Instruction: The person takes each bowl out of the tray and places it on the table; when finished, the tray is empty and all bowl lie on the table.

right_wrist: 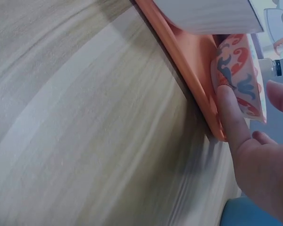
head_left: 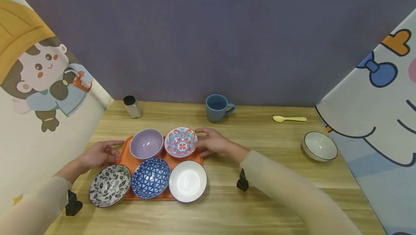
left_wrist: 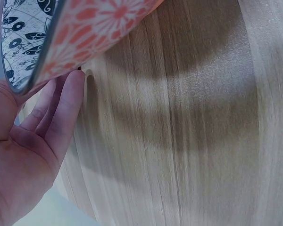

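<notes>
Wood-grained tabletop [head_left: 211, 217], banded lighter and darker, runs back to a dark greyish wall [head_left: 260, 39]. On it lies one orange tray [head_left: 127, 153] bearing five bowls — two in the back row, three in front. Back left on the tray sits the purple bowl [head_left: 146, 144], back right the red-and-blue bowl [head_left: 180, 142]. Along the tray's front stand the black-and-white floral bowl [head_left: 109, 186], reaching past the left edge, the blue triangle-patterned bowl [head_left: 151, 178] at the middle, and the white bowl [head_left: 187, 181], overhanging the right front corner. All five show their glazed insides.

The left hand [head_left: 100, 153] is at the tray's left edge, fingers loosely bent — whether they have hold of the rim I cannot tell. At the tray's back right corner, the right hand [head_left: 212, 142] has its digits apart and fairly straight, one against the outside of the red-and-blue bowl without closing round it.

Behind the tray stand one black-lidded jar [head_left: 133, 108], to the left, its contents too small to tell, and one blue mug [head_left: 215, 109], to the right. Well right of the tray lie one pale yellow spoon [head_left: 289, 119] and a sixth, dark-rimmed off-white bowl [head_left: 320, 146]. Two cartoon-printed panels [head_left: 364, 119] flank the tabletop, one on each side of the tray
</notes>
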Motion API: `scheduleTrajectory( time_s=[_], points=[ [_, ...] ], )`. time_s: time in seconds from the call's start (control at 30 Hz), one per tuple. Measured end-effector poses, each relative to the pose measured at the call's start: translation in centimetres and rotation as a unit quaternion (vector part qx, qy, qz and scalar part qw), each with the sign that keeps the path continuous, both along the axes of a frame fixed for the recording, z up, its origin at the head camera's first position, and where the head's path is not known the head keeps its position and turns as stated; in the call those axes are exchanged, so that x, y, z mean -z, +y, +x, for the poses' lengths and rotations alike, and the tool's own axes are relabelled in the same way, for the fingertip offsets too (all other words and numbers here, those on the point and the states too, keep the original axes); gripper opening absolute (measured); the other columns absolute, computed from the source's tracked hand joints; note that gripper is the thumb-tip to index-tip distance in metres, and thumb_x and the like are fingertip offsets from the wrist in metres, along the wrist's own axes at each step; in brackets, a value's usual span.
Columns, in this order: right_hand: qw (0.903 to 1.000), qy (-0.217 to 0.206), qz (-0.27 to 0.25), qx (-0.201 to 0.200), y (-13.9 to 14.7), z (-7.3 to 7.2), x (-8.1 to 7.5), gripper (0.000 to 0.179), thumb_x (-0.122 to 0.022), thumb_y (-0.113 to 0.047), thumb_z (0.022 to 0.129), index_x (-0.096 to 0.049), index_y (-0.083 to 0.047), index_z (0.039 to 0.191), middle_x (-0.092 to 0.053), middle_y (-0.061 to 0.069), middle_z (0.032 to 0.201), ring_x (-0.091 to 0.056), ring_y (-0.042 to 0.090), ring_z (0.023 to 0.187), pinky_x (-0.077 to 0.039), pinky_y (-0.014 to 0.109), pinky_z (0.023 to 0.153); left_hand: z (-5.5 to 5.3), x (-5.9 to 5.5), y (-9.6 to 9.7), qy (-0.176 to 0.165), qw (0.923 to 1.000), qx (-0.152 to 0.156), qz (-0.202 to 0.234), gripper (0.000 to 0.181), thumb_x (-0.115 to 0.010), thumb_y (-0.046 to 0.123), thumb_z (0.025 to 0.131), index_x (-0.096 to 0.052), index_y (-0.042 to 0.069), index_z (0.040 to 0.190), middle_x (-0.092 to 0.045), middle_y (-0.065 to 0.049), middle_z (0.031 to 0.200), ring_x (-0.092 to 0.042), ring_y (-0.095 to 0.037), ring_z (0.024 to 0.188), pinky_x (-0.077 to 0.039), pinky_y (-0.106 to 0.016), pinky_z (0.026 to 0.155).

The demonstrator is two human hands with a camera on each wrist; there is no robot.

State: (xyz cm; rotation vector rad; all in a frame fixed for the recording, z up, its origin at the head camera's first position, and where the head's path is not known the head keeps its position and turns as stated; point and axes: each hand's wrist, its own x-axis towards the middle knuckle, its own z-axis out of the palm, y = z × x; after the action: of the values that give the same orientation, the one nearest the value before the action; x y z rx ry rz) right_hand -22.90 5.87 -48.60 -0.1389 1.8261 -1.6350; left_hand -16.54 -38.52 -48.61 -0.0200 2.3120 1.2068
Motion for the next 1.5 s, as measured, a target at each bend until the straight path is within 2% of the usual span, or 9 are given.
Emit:
scheduleTrajectory(
  time_s=[0.33, 0.53, 0.7, 0.8, 1.0, 1.27, 1.5],
  points=[
    [0.9992, -0.034, -0.021, 0.0, -0.6, 0.3, -0.1, 0.08, -0.069, 0.004, 0.091, -0.032, -0.012, 0.159, -0.056, 0.025, 0.143, -0.073, 0.024, 0.09, -0.063, 0.043, 0.075, 0.0, 0.0, 0.2, -0.005, 1.0, -0.005, -0.002, 0.068, -0.059, -0.004, 0.096, -0.032, -0.002, 0.158, -0.068, -0.014, 0.103, -0.064, -0.022, 0.079, -0.047, -0.028, 0.053],
    [0.9972, -0.06, -0.045, -0.005, -0.6, 0.4, -0.3, 0.085, -0.066, 0.01, 0.089, -0.029, -0.017, 0.161, -0.052, 0.026, 0.146, -0.073, 0.027, 0.089, -0.062, 0.047, 0.08, 0.0, 0.1, 0.1, -0.003, 1.0, -0.005, -0.003, 0.068, -0.059, -0.004, 0.095, -0.032, -0.002, 0.158, -0.068, -0.014, 0.103, -0.064, -0.022, 0.078, -0.046, -0.027, 0.052],
    [0.9957, -0.073, -0.056, 0.006, -0.7, 0.5, -0.1, 0.088, -0.065, 0.013, 0.088, -0.028, -0.018, 0.162, -0.052, 0.026, 0.145, -0.072, 0.027, 0.089, -0.061, 0.048, 0.082, -0.1, 0.3, 0.2, -0.003, 1.0, -0.005, -0.007, 0.068, -0.058, -0.004, 0.096, -0.031, -0.002, 0.158, -0.067, -0.014, 0.103, -0.064, -0.022, 0.078, -0.045, -0.028, 0.052],
    [0.9959, -0.07, -0.055, 0.013, -0.8, 0.5, 0.0, 0.088, -0.065, 0.012, 0.087, -0.03, -0.019, 0.161, -0.055, 0.027, 0.14, -0.072, 0.026, 0.089, -0.062, 0.048, 0.081, -0.1, 0.3, 0.2, -0.002, 1.0, -0.006, -0.006, 0.068, -0.058, -0.004, 0.096, -0.031, -0.002, 0.158, -0.067, -0.014, 0.102, -0.064, -0.023, 0.077, -0.044, -0.028, 0.051],
    [0.9974, -0.051, -0.046, 0.02, -1.0, 0.5, -0.2, 0.082, -0.065, 0.008, 0.087, -0.036, -0.02, 0.158, -0.064, 0.031, 0.119, -0.072, 0.026, 0.084, -0.062, 0.046, 0.078, -0.1, 0.2, 0.2, -0.005, 1.0, -0.007, -0.004, 0.068, -0.058, -0.004, 0.095, -0.031, -0.002, 0.158, -0.068, -0.014, 0.102, -0.065, -0.022, 0.078, -0.044, -0.027, 0.051],
    [0.9973, -0.039, -0.048, 0.04, -1.2, 0.7, -0.3, 0.075, -0.063, 0.004, 0.089, -0.041, -0.02, 0.156, -0.066, 0.036, 0.118, -0.074, 0.025, 0.08, -0.063, 0.045, 0.072, -0.1, 0.0, 0.4, -0.004, 0.9999, -0.01, -0.005, 0.068, -0.058, -0.006, 0.095, -0.031, -0.003, 0.158, -0.068, -0.014, 0.101, -0.064, -0.021, 0.077, -0.045, -0.027, 0.052],
    [0.9948, -0.045, -0.068, 0.06, -0.6, 0.8, -0.5, 0.07, -0.064, -0.001, 0.087, -0.047, -0.017, 0.153, -0.072, 0.028, 0.104, -0.074, 0.025, 0.077, -0.063, 0.045, 0.072, -0.1, 0.3, 0.2, 0.001, 0.9998, -0.01, -0.019, 0.068, -0.057, -0.005, 0.095, -0.031, -0.003, 0.158, -0.068, -0.014, 0.102, -0.063, -0.022, 0.077, -0.045, -0.028, 0.052]
  ],
)
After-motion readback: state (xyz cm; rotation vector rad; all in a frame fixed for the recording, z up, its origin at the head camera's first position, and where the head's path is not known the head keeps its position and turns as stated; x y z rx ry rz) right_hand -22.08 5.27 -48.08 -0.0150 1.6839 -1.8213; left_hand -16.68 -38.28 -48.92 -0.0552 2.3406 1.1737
